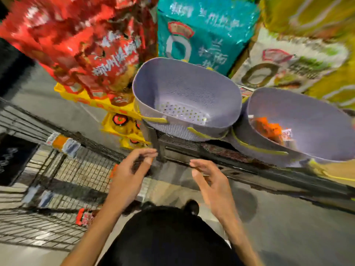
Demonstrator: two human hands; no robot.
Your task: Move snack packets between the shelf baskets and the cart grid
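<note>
Two lilac perforated baskets stand on a dark wire shelf (221, 150). The left basket (221, 89) is empty. The right basket (317, 127) holds orange snack packets (269, 129). To the left lies the cart grid (80, 169) with an orange-and-white packet (63, 144) near its far edge, a red packet (84, 216) near me, and a pale packet (46, 198). My left hand (132, 169) and my right hand (209, 179) hover below the shelf front, fingers relaxed and holding nothing. The picture is motion-blurred.
Big bags hang or stand above the baskets: a red one (86, 45), a teal one (201, 29), pale and yellow-green ones (299, 60) at right. Yellow crates (92, 96) with jars sit behind the left basket. Grey floor lies below.
</note>
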